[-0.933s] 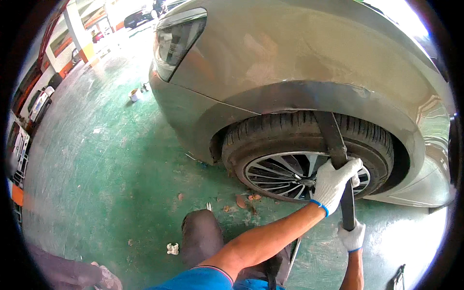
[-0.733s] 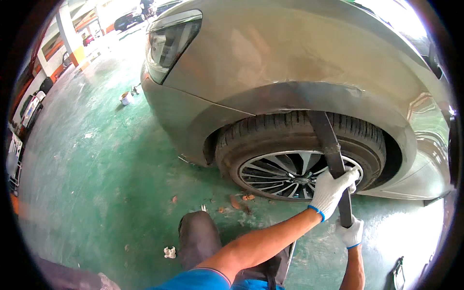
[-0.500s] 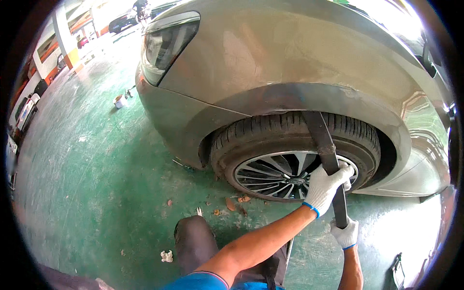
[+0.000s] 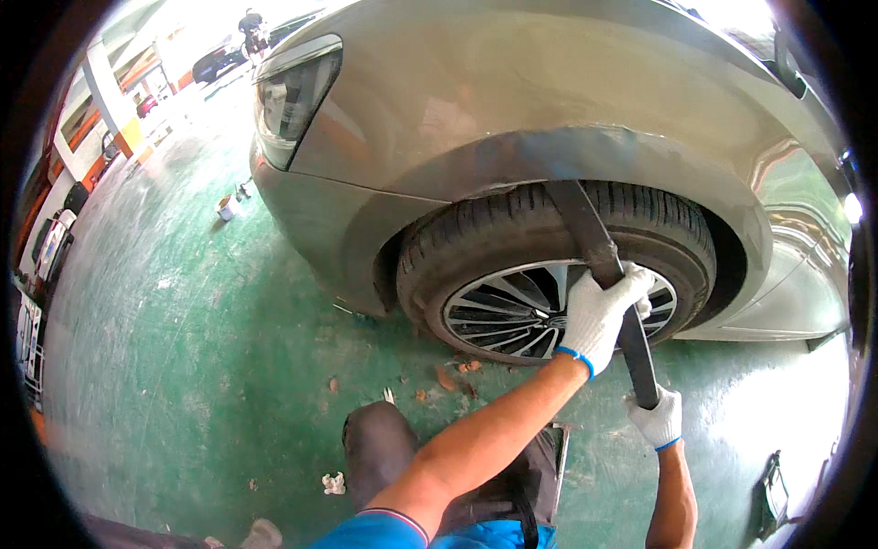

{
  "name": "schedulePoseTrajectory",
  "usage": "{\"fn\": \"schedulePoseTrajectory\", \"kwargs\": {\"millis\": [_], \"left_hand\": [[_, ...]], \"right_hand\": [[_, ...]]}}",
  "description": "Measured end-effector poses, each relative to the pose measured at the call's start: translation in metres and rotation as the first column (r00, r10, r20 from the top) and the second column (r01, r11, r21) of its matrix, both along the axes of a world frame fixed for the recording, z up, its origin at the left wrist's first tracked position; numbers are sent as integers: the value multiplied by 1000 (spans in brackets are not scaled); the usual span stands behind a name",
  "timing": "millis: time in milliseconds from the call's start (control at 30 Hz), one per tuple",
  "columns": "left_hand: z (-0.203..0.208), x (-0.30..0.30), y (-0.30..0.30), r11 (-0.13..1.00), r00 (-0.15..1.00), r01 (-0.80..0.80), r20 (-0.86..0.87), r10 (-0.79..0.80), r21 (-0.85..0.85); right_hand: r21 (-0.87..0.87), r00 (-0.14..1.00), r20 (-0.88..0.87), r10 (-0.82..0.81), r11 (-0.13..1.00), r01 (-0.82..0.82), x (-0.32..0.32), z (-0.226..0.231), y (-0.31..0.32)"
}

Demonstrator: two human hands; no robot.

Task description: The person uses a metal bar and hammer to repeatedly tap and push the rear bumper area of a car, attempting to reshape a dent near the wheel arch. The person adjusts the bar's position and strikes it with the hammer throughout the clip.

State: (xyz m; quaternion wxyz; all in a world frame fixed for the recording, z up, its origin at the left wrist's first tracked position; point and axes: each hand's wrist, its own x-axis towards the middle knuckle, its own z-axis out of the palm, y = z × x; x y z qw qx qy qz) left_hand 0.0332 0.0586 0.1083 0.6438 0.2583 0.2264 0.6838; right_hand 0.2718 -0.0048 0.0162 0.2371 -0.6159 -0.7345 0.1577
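Observation:
A long flat dark metal bar (image 4: 583, 224) slants across the front wheel of a beige-grey car. Its upper end passes between the tire (image 4: 476, 229) and the edge of the wheel arch (image 4: 512, 163), where the tip is hidden. My left hand (image 4: 605, 309), in a white knit glove with a blue cuff, is closed round the middle of the bar, in front of the spoked rim (image 4: 498, 316). Lower down, my gloved right hand (image 4: 658, 419) grips the bar's bottom end. The fender above the arch looks scuffed and creased.
On the green floor (image 4: 201, 366) lie dry leaves (image 4: 446, 377) and a crumpled white scrap (image 4: 334, 483). A small pot (image 4: 227, 208) stands left of the bumper. A dark-framed object (image 4: 774, 494) lies at lower right. A person (image 4: 251, 29) is far back beside a dark car.
The view has shifted, so the car and wheel sit slightly higher in the picture. Both hands keep their hold on the bar, its upper end still inside the arch.

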Motion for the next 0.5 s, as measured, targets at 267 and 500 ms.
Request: {"fn": "schedulePoseTrajectory", "kwargs": {"millis": [267, 500], "left_hand": [[-2, -18, -7, 997, 991, -68, -118, 64, -29], [-14, -31, -6, 995, 981, -97, -174, 89, -39]], "right_hand": [[-154, 982, -191, 4, 987, -34, -34, -20, -39], [-173, 953, -303, -28, 985, -26, -71, -47, -44]]}}
